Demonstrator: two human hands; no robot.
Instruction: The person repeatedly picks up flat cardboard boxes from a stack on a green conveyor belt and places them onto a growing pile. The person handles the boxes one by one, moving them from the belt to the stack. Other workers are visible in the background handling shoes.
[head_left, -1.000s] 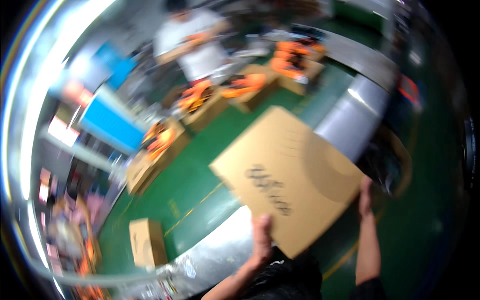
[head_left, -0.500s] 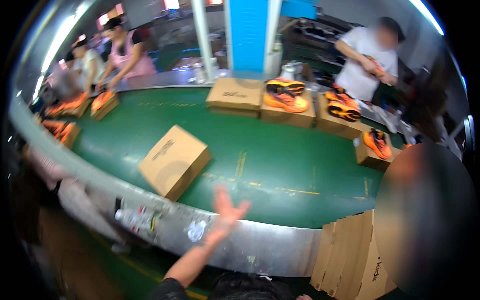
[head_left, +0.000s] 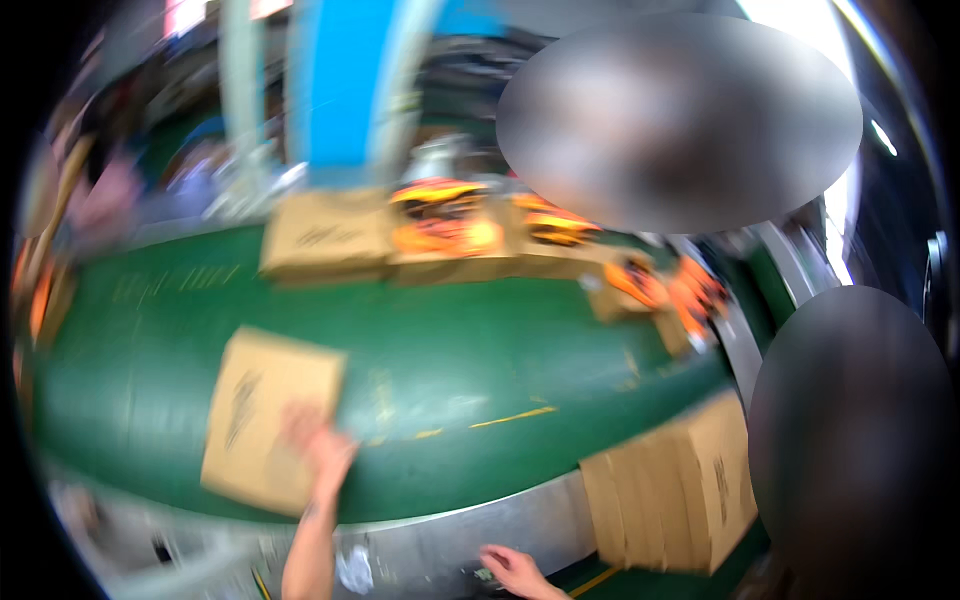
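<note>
Left hand (head_left: 318, 448), fingers spread flat, rests on the flat brown cardboard box (head_left: 268, 418) w/ its long side running away. Right hand (head_left: 512, 570) is apart, loosely open.

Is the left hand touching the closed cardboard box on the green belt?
Touching. The head view shows the left hand lying on the near right corner of the cardboard box, fingers overlapping its top, with no gap.
</note>
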